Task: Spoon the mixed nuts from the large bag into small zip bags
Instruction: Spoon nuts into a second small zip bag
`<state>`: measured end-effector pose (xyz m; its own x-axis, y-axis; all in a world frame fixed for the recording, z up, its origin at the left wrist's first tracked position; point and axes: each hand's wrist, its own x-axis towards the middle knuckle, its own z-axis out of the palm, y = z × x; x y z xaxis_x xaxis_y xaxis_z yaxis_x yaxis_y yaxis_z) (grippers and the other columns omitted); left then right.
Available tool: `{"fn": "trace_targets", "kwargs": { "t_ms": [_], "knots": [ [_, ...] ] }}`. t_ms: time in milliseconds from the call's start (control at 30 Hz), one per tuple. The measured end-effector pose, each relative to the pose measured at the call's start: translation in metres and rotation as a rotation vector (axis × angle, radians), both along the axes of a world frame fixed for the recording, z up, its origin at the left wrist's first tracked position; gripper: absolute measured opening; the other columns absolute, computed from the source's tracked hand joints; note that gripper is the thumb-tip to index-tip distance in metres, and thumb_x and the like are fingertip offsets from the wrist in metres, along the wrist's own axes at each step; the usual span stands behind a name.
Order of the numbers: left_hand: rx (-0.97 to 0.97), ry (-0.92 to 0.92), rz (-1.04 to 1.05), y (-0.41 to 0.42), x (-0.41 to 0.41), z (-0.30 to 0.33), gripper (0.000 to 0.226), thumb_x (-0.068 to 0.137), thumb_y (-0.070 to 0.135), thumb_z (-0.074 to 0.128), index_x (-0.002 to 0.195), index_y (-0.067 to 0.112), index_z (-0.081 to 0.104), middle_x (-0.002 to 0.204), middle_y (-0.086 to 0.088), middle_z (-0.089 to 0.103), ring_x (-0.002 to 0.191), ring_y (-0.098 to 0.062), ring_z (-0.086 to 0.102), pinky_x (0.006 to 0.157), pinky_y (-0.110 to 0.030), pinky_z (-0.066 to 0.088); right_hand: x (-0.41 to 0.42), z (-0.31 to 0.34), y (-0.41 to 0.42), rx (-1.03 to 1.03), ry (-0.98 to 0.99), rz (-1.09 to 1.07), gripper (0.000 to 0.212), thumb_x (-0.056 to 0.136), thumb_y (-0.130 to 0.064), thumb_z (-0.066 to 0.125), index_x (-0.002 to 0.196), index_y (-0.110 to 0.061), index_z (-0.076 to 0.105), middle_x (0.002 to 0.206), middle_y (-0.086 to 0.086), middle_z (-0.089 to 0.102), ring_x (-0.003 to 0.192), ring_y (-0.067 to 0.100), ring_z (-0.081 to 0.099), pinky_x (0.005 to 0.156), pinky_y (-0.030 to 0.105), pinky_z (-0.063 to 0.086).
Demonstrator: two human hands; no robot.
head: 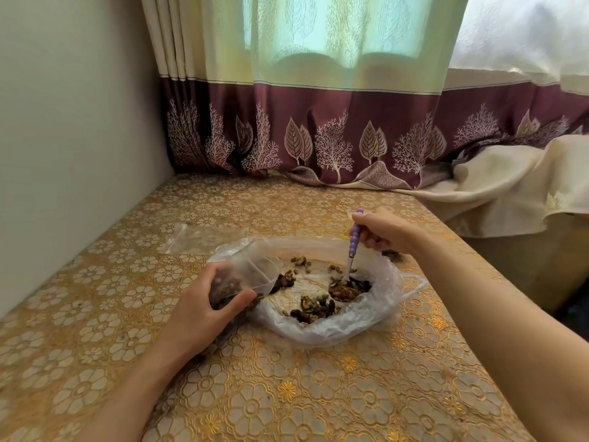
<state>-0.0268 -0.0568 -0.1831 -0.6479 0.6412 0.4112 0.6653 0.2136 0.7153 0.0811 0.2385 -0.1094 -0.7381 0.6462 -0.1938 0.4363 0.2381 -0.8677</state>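
A: How far along?

B: My left hand grips a small clear zip bag, approx. half full. Right hand pinches the purple beaded-handle spoon, digging remaining mixed nuts in the large clear plastic bag. Few scoops left; one empty zip bag waits.

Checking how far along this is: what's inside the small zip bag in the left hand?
Mixed nuts fill the lower part of the small zip bag; the left hand covers its bottom.

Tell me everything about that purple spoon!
The purple-handled metal spoon has a bumpy, beaded plastic-looking handle and a thin silver stem. The right hand grips the handle, its top poking out above the fingers. It stands nearly upright, tilted slightly, with its bowl dug into a pile of mixed nuts inside the large clear plastic bag on the table.
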Motion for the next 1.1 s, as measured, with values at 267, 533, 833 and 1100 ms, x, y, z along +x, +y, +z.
{"fn": "trace_targets", "kwargs": {
  "t_ms": [267,533,833,1100],
  "knots": [
    [0.058,-0.016,-0.025,0.0,-0.001,0.0,0.04,0.063,0.056,0.063,0.094,0.035,0.049,0.086,0.017,0.06,0.079,0.017,0.054,0.062,0.0,0.038,-0.015,0.013,-0.017,-0.025,0.172,-0.155,0.038,0.099,-0.021,0.037,0.068,-0.008,0.054,0.059,0.004,0.055,0.034,0.006,0.036,0.03,0.015,0.022],
    [0.075,-0.014,-0.033,0.0,-0.003,-0.001,0.041,0.063,0.057,0.062,0.094,0.034,0.048,0.088,0.016,0.059,0.082,0.016,0.054,0.065,-0.002,0.04,-0.034,0.036,-0.043,-0.097,0.315,-0.144,0.038,0.1,-0.02,0.038,0.067,-0.008,0.051,0.058,0.005,0.05,0.028,0.004,0.034,0.028,0.014,0.021],
    [0.101,-0.047,-0.057,0.001,-0.002,0.0,0.04,0.065,0.052,0.066,0.097,0.036,0.047,0.088,0.015,0.063,0.082,0.014,0.058,0.066,-0.003,0.042,-0.05,0.059,-0.108,0.097,0.439,0.051,0.038,0.097,-0.019,0.049,0.064,-0.005,0.058,0.042,-0.002,0.055,0.033,0.006,0.042,0.032,0.017,0.031],
    [0.137,-0.036,-0.068,0.002,-0.001,0.0,0.049,0.064,0.047,0.069,0.105,0.036,0.044,0.093,0.019,0.059,0.084,0.017,0.055,0.066,-0.001,0.041,-0.048,0.071,-0.13,0.391,0.592,0.11,0.044,0.095,-0.015,0.052,0.052,-0.005,0.057,0.032,-0.006,0.051,0.03,0.002,0.042,0.037,0.01,0.035]
  ]
}}
